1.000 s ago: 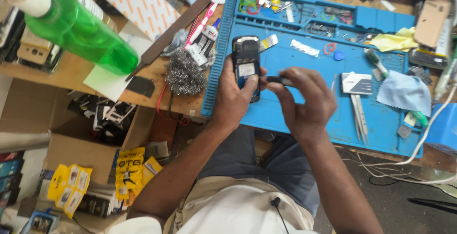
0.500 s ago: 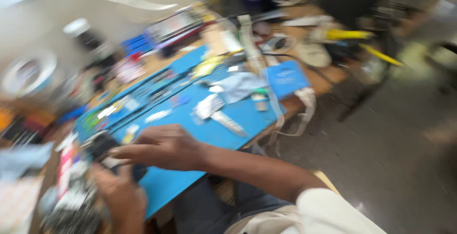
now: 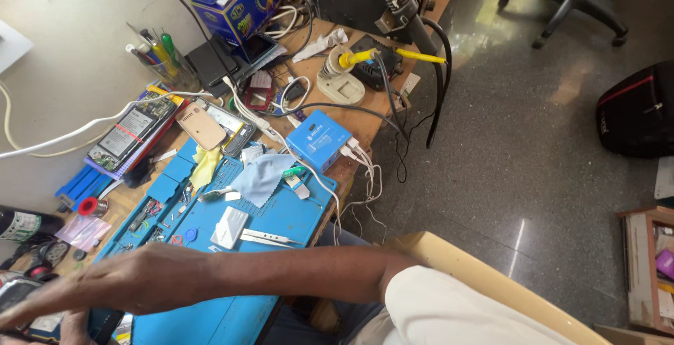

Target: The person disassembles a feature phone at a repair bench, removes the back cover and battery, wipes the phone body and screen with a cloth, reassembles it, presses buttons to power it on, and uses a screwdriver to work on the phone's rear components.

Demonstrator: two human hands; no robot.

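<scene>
Blue work mat (image 3: pixel 295 211) over wooden tabletop (image 3: pixel 365 117), littered w/ bits: tweezers (image 3: pixel 270 238), small white box (image 3: pixel 230 227), grey-blue cloth (image 3: pixel 261 176), yellow cloth (image 3: pixel 205 166). Blue box unit (image 3: pixel 317 138) w/ white cables at mat's far corner; yellow-handled soldering iron (image 3: pixel 358 57) in its stand beyond.

Right hand (image 3: pixel 140 278) low in frame, arm stretched across from white sleeve at rt, fingers (image 3: pixel 42 306) laid out long toward left edge, not curled round anything visible. Left hand (image 3: pixel 70 327) mostly cut off by bottom edge, just under the right, close together; grip not readable, can't tell if clamped. Dark phone (image 3: pixel 105 325) between/under both hands at bottom-left corner, near mat's near end, only a sliver in view; contact w/ left hand likely, not certain.

Step in hand, as a judgement: handling of the phone over near end of mat, but view pointed off toward floor and far side of tabletop, so work prob. paused or done by feel. Next move calls for: eyes back on phone first, firm hold w/ one hand, other hand free for fine work; tweezers well apart from hands, a reach up the mat if wanted.
</scene>
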